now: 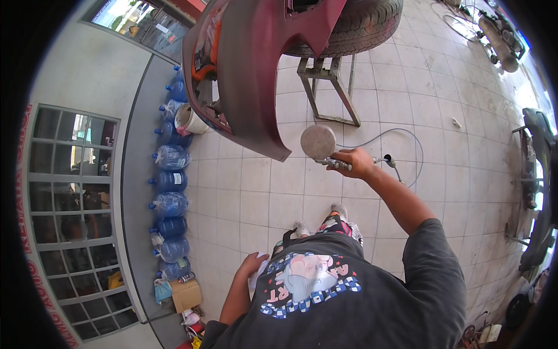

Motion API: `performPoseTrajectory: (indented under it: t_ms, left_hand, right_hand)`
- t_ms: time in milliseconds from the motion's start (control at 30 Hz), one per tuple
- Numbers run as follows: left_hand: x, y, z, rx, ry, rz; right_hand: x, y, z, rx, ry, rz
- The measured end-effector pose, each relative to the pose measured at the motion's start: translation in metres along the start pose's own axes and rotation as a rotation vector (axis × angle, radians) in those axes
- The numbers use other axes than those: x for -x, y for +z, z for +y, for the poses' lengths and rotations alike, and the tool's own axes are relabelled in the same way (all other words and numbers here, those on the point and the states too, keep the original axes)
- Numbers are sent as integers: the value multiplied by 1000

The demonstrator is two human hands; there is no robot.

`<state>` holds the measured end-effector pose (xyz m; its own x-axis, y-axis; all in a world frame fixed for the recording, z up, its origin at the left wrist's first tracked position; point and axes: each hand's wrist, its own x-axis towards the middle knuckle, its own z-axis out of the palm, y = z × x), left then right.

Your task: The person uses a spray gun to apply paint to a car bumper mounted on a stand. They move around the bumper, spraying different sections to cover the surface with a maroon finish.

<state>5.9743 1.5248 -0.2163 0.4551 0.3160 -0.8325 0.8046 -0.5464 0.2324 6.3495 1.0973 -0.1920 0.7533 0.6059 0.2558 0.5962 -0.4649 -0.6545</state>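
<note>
Gripping sander, right hand, fingers hidden

Bumper ahead — open tiles right

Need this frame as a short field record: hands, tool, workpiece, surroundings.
right hand: grips a pneumatic sander with round grey disc pad, hose trailing behind
left hand: low at the side, on a white cloth
workpiece: dark red car bumper panel, pad beside its lower tip
support: grey metal stand
wall side: row of blue water bottles
</note>
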Motion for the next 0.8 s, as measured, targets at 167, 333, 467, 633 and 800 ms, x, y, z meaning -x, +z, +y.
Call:
performPoseTrajectory:
  t_ms: [167, 333, 467, 633, 800]
  left_hand:
    - [-2, -1, -10, 38, -27, -48]
    - [13, -7, 2, 25, -46, -23]
    - [10, -17, 4, 192, -67, -95]
    - [-19, -34, -10, 39, 37, -105]
    - [-64, -61, -52, -125, 149, -102]
  right_hand:
    - [17, 22, -1, -24, 38, -69]
    - [14, 27, -24, -66, 83, 160]
    - [11, 24, -54, -53, 22, 570]
    - [53, 71, -74, -107, 247, 696]
    - [101, 144, -109, -13, 378, 609]
